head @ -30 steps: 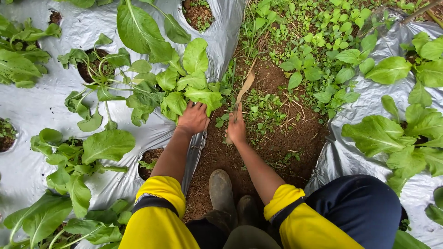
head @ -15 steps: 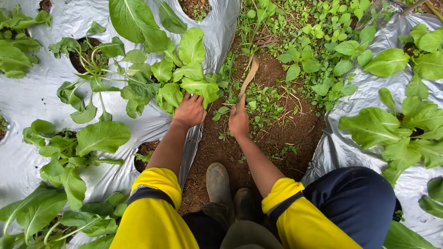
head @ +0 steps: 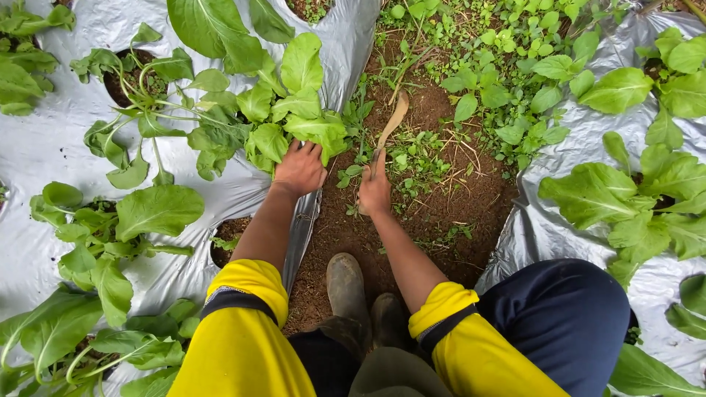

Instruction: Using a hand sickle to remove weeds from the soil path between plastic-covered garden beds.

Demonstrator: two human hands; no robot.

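Wooden curved-blade hand tool (head: 387,132) clenched in my right hand (head: 375,192), long axis up-frame, tip leaning slightly right over soil. Left hand (head: 299,168) spread, released, on leafy green plant (head: 294,121).

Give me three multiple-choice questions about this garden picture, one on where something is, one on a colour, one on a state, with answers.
1. Where does the left hand rest?
A. on the leafy plant's leaves
B. on the boot
C. on the far right sheet

2. What colour are the sleeves?
A. red
B. yellow
C. white

3. How is the right hand?
A. open and empty
B. shut on the curved blade tool
C. out of view

Answers: 1 A, its fingers lie on the leafy plant at the edge of the plastic sheet. 2 B, both are yellow. 3 B, it grips the curved blade tool over the soil path.
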